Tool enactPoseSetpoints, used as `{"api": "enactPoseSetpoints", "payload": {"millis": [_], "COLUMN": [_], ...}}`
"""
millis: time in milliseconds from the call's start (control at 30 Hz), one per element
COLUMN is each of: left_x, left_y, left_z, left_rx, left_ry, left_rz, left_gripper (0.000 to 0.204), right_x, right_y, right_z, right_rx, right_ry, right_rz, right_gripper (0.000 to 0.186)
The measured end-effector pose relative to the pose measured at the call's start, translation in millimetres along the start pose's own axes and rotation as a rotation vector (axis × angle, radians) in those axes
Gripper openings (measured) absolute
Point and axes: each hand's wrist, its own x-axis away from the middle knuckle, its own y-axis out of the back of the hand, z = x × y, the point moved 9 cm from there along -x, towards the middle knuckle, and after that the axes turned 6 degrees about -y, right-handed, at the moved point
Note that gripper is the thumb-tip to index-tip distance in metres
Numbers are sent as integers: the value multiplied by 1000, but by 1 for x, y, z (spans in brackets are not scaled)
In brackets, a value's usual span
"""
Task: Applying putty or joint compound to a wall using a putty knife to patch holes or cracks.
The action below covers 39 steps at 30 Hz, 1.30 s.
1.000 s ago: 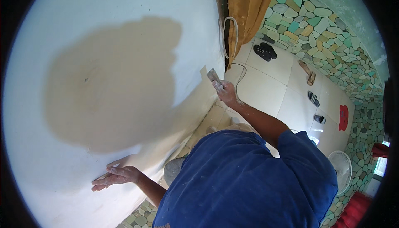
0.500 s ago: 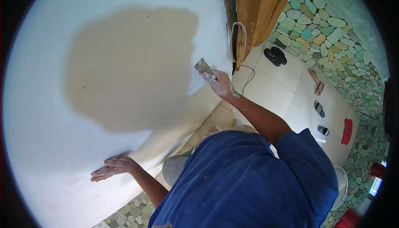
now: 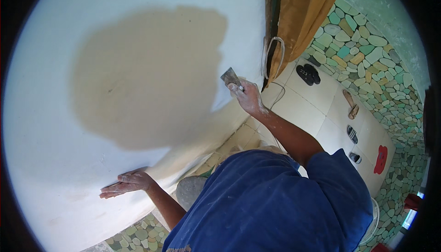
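Observation:
Dusted with white powder, my right hand (image 3: pixel 248 96) grips a small flat-bladed putty knife (image 3: pixel 231 77). The blade points up and left and is beside the white wall (image 3: pixel 50 114); whether it touches cannot be told. Lower on the left, my left hand (image 3: pixel 127 183) lies with fingers stretched out along the wall, holding nothing that I can see. Its fingers and palm are whitened too. A large dark shadow covers the wall's middle, with a few small dark specks on the surface.
An orange-brown curtain (image 3: pixel 305 17) hangs at the wall's edge, with a white cord loop (image 3: pixel 279 52) beside it. Black slippers (image 3: pixel 308 74), other sandals (image 3: pixel 352 133) and a red flat item (image 3: pixel 380 159) lie on pale floor tiles (image 3: pixel 307 96). Green pebble stonework (image 3: pixel 353 36) lies beyond.
The view has shifted slightly, so the curtain and footwear appear lower or farther right. My right hand, still gripping the putty knife, appears a little lower and farther right. My left hand stays flat.

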Motion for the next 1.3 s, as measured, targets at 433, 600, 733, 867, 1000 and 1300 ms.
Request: {"api": "enactPoseSetpoints", "payload": {"millis": [433,600,733,867,1000,1300], "left_x": [6,5,7,1,4,8], "left_y": [5,5,5,6,6,7], "left_z": [12,8,14,9,13,16], "left_rx": [119,155,173,194,262,283], "left_ry": [183,181,209,196,224,223], "left_rz": [30,36,21,0,-8,7], "left_gripper": [65,65,64,64,65,65], "right_x": [9,16,45,93,102,39], "right_y": [8,15,6,-9,6,126], "right_z": [35,20,-30,-94,-101,100], "right_rx": [-125,-296,-854,-1285,-1205,-620], "right_ry": [39,-102,-404,-849,-944,40], "right_rz": [-1,53,90,99,133,-48], "right_gripper": [37,32,26,25,17,46]}}
